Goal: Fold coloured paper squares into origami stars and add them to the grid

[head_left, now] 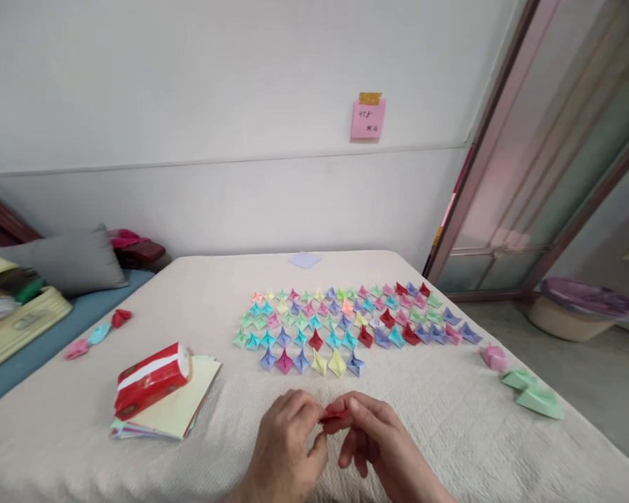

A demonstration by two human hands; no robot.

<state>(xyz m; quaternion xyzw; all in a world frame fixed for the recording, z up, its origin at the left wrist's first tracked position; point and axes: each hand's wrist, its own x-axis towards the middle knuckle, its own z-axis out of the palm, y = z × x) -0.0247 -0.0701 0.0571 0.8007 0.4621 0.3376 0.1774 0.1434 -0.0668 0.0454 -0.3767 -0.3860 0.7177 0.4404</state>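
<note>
A small piece of folded red paper (pixel 336 415) is pinched between my two hands, above the front middle of the cloth-covered table (pixel 199 293). My left hand (pixel 289 440) grips its left end, thumb below and fingers curled over. On the other end, my right hand (pixel 374 436) closes with thumb and forefinger, its other fingers bent underneath. The hands hide much of the paper, so its exact shape is unclear. Just beyond them stand rows of small folded paper figures (pixel 337 363) in blue, green, pink, yellow and red.
At left, a red tissue pack (pixel 154 383) lies on a stack of coloured paper (pixel 199 391). Folded pieces in pink, cyan and red (pixel 121 318) lie near the left edge. Green folded paper (pixel 539 401) and a pink one (pixel 495 357) sit along the right edge. A lilac sheet (pixel 305 260) is at the back.
</note>
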